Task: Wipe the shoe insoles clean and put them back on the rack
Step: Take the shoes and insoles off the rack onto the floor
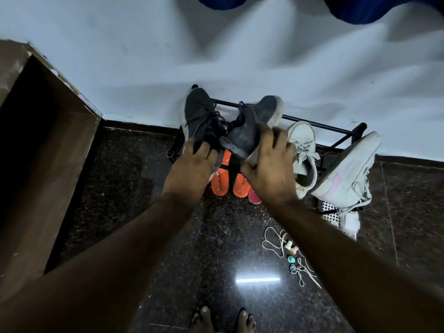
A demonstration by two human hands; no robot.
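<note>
left hand (189,169) – fingers grip left dark shoe (199,114) | right hand (269,169) – fingers grip right dark shoe (254,121) | above rack (336,131)

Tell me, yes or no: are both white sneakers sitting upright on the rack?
No. One white sneaker sits upright, the other white sneaker is tipped on its side.

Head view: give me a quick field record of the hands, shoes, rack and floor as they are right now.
left hand: fingers on the left dark shoe
right hand: grips the right dark shoe, tilted, toe up
rack: black frame against the wall
white shoes: beside the dark pair; another tipped on its side
orange sandals: below the dark shoes
floor: loose laces on dark tiles
insoles: none visible
</note>
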